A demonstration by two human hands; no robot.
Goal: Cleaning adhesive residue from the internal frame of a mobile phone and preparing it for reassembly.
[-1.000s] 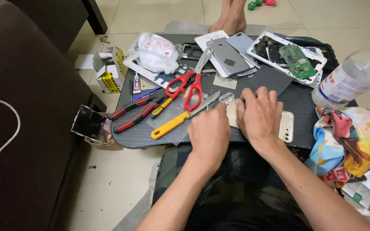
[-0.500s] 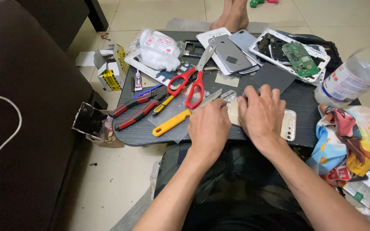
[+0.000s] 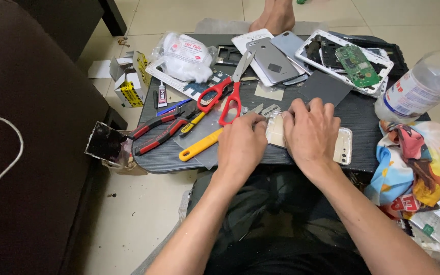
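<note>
Your left hand (image 3: 241, 145) and right hand (image 3: 310, 131) both lie palm-down on a white phone shell (image 3: 343, 147) that rests flat at the near edge of the dark table (image 3: 355, 114), right in front of you. Your right hand covers most of the shell, its fingers (image 3: 315, 108) lying close together and curled over the far edge; only the shell's right end, with its camera holes, shows past your wrist. Your left fingers (image 3: 257, 124) are bunched together and pressed at the shell's left end, but whether they pinch anything there cannot be told. Just left of your left hand lie a yellow-handled tool (image 3: 198, 145), red scissors (image 3: 226, 98) and red-and-black pliers (image 3: 158, 134). Well beyond your hands sit a grey phone back (image 3: 272, 61) and a green circuit board (image 3: 356, 65). A clear plastic bottle (image 3: 419, 87) lies at the table's right end.
</note>
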